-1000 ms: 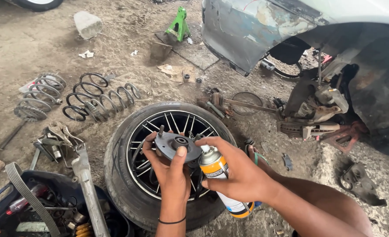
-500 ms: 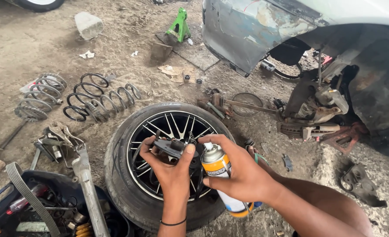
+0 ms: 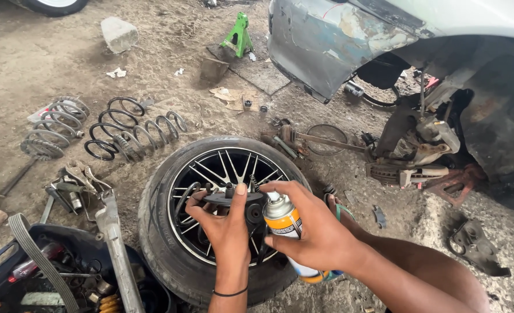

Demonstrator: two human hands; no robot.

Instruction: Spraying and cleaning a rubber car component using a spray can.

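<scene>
The left hand (image 3: 225,223) grips a dark metal part (image 3: 234,200), thumb pressed on its top edge, holding it up over the wheel (image 3: 210,220) lying flat on the dirt floor (image 3: 48,64). Just beside it, the right hand (image 3: 315,232) is wrapped around a spray can (image 3: 286,229), nozzle close to the part. Coil springs (image 3: 124,130) lie well behind.

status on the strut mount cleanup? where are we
Done: wheel is off and flat on the ground, coil springs lie loose. In hand: left hand holds a black mount part, right hand aims a spray can at it. Left: hub assembly remains exposed.
</scene>
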